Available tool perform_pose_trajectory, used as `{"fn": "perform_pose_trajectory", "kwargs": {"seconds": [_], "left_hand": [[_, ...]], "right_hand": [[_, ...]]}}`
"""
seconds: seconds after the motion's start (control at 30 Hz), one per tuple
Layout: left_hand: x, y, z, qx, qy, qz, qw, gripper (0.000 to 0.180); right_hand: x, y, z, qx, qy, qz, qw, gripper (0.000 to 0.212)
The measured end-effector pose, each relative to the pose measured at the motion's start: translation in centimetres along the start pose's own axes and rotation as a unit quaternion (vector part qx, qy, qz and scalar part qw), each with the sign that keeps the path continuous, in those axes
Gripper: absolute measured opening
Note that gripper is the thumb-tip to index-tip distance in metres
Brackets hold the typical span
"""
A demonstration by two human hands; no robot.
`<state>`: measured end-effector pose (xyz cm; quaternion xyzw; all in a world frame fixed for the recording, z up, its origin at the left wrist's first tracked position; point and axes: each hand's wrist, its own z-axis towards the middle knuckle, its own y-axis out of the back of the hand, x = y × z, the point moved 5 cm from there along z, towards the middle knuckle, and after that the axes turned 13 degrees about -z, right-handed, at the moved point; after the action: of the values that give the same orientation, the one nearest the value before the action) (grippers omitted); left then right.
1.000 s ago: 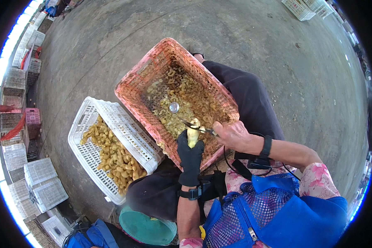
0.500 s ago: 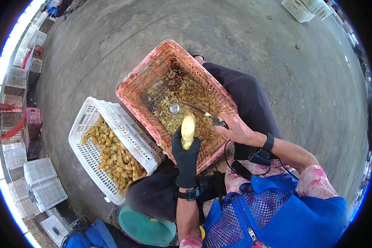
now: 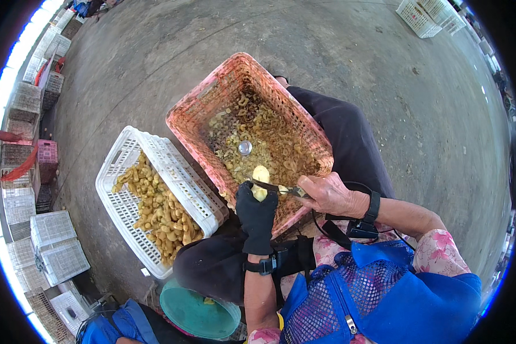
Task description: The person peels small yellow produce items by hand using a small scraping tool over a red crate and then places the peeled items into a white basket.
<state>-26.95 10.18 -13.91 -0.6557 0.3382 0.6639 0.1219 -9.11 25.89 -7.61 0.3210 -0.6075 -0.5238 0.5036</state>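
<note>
My gloved left hand [image 3: 257,221] is closed around a pale yellow, peeled-looking root piece [image 3: 261,174], perhaps ginger, which stands up out of the fist. In my bare right hand [image 3: 328,194] is a knife [image 3: 295,190] with a dark handle. Its thin blade lies across the root piece, just above my left fingers. Both hands are over the near end of a stained pink plastic crate [image 3: 206,80], whose floor is covered with yellowish and brown trimmings [image 3: 255,135].
To the left stands a white crate [image 3: 112,200] with knobbly yellow-brown roots [image 3: 157,200] and a white basket-like part across its right side. A green basin [image 3: 195,312] sits by my left knee. Stacked crates [image 3: 57,235] line the left; more white crates [image 3: 419,17] stand far right.
My right hand has brought the knife down and nearer, so its blade now crosses the root piece. The left hand keeps its hold. The view has shifted slightly.
</note>
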Motion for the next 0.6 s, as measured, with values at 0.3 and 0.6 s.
{"fn": "perform_pose_trajectory", "kwargs": {"seconds": [0.3, 0.6], "left_hand": [[-1.2, 1.6, -0.2, 0.013, 0.057, 0.065, 0.996, 0.049], [1.1, 2.1, 0.7, 0.006, 0.006, 0.117, 0.993, 0.045]], "right_hand": [[0.3, -3.3, -0.2, 0.053, 0.009, -0.050, 0.997, 0.038], [-0.4, -2.8, 0.9, 0.081, 0.039, -0.014, 0.996, 0.032]]}}
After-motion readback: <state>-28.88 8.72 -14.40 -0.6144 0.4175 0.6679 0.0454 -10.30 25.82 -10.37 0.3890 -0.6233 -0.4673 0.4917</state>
